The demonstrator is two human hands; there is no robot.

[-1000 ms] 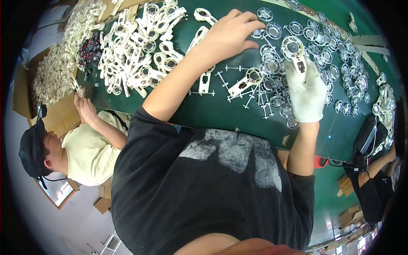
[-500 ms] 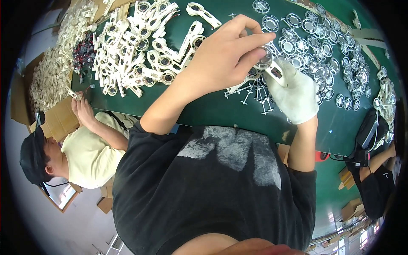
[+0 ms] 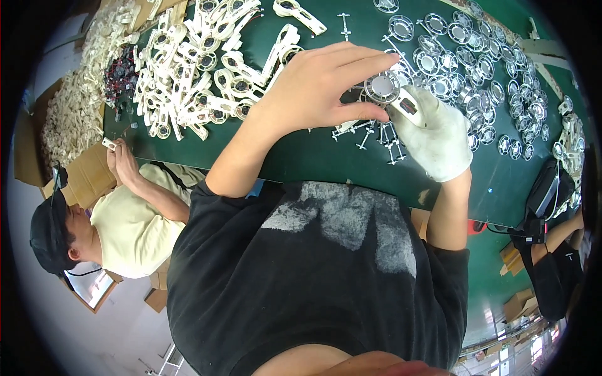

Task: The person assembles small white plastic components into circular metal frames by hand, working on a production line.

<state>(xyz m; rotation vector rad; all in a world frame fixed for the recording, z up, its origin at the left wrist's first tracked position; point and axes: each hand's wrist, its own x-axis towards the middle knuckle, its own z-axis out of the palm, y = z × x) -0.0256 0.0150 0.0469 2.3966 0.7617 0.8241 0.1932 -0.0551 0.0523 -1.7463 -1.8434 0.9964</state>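
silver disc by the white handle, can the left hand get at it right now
Probably yes: the left hand is open around the silver disc, and the right hand, holding the white handle, leaves the disc's face uncovered.

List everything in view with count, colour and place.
Table: one, green, centre
Held handled part: one, cream, above table
Disc: one, silver, at that part's round end
Loose handled parts: many, cream, mostly table's left side
Loose discs: many, silver, table's right side
Rods: several, silver, table centre
Wired parts: cluster, black, table's left end
Boxes: several, brown, left and right
Likely bag: one, black, right
Co-workers: two, yellow and black clothing, left and right
Left hand: one, bare, around the disc
Right hand: one, white glove, holding the part
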